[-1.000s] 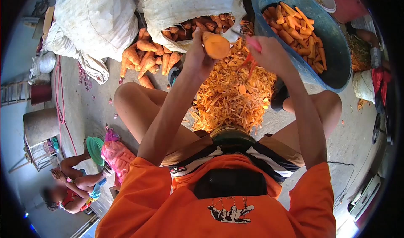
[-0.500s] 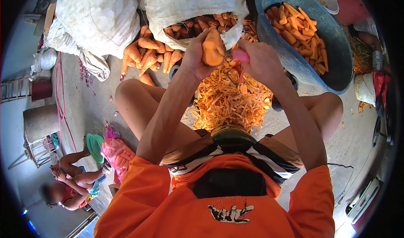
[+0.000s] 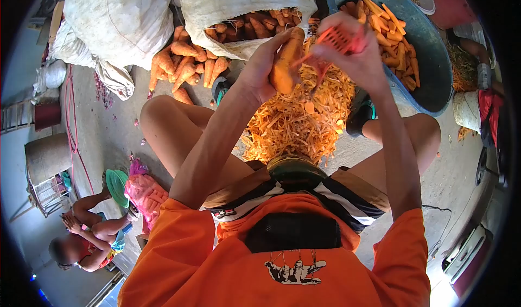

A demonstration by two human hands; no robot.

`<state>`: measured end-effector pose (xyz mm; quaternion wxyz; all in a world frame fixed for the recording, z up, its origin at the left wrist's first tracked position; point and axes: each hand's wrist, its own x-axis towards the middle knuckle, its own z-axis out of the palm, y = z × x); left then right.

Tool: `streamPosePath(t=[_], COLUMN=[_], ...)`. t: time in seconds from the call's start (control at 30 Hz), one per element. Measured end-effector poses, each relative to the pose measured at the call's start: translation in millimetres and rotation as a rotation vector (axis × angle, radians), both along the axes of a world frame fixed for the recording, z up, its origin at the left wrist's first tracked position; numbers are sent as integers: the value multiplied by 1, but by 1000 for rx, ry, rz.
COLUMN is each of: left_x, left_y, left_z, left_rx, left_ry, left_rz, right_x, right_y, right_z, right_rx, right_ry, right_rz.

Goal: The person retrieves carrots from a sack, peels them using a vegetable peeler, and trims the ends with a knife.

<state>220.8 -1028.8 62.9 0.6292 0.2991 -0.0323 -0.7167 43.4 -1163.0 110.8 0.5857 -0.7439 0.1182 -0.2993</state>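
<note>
- Hands, two: left hand (image 3: 261, 71), fingers closed round one large carrot; right hand (image 3: 358, 57), fingers closed on one tool.
- Large carrot (image 3: 287, 62), one: thick, tapered, orange; held upright-slanting above the left part of the peelings.
- Red slotted tool (image 3: 341, 40), one: apparently plastic, rows of openings; just beside the large carrot. Whether it touches cannot be told.
- Peelings (image 3: 298, 122), one heap: thin, curled, tangled orange strips on the floor (image 3: 429, 168), between the two legs.
- Blue tub (image 3: 431, 73), one: deep, oval, scuffed; ahead and to the right. Its near-left edge is partly hidden by the right hand.
- Smooth carrots (image 3: 401, 57), many, overlapping, in the blue tub; exact count not readable.
- White sacks, two large, woven, creased: closed-looking sack (image 3: 119, 22) at left; open sack (image 3: 211, 5) beside it, mouth toward the hands.
- Rough carrots (image 3: 260, 27), many, inside the open sack; total hidden.
- Loose carrots (image 3: 184, 62), roughly a dozen or more, rough-skinned, piled on grey floor before the sacks.
- Green basket (image 3: 116, 187), one, shallow, rounded; pink bag (image 3: 145, 198), one, bulging, beside it.
- Seated person (image 3: 92, 231), one, at lower left, well apart; another person's arm (image 3: 476, 51) at far right.
</note>
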Motion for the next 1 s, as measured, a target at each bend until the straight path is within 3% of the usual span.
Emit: streamPosePath(t=[0.03, 0.07, 0.17, 0.23, 0.3, 0.33, 0.37, 0.43, 0.5, 0.57, 0.63, 0.7, 0.73, 0.77, 0.83, 0.87, 0.97, 1.0], left_x=[-10, -19, -39, -34, -33, -31, -28, -21, -18, -24, -28, -25, -28, -25, -20, -31, -25, -29], left_y=[-2, -3, 2, 8, 11, 12, 11, 7, 1, 4, 11, 13, 13, 9, 7, 3, 8, 8], left_z=[9, 18, 45, 30, 30, 30, 30, 26, 21, 24, 24, 21, 25, 21, 8, 33, 22, 25], left_rx=[2, 3, 70, 26, 115, 114, 107, 98, -16, 10, 42, 96, 86, 77, -28, 97, -37, 17], left_ry=[-126, -253, -277, -253, -268, -267, -212, -158, -32, -70, -95, -128, -169, -174, -100, -101, -97, -147], left_rz=[21, 44, 49, -8, -71, -76, -87, -89, -63, -28, -10, -84, -62, -62, -31, 85, -11, 24], right_x=[2, 7, 7, 3, -1, -1, -4, 1, 3, 7, 0, -1, -3, -3, 5, 6, 7, 5], right_y=[6, 8, 2, -18, -48, -61, -64, -35, -5, 7, -19, -55, -63, -62, -20, 0, 3, -13], right_z=[1, -3, -6, -11, -23, -24, -31, -15, -10, -9, -20, -29, -30, -36, -28, -12, -13, -29], right_rx=[-17, -246, -284, -289, -142, -372, -374, -3, -86, -534, -370, -197, -260, -268, -30, -348, -371, -330], right_ry=[-1, -58, -59, -44, 7, 10, 9, -86, -11, -116, -29, 18, 10, 4, -101, -102, -52, 18], right_rz=[86, 62, 8, -23, -246, -327, -331, -114, -111, -61, -56, -398, -439, -440, -161, -54, -3, -171])
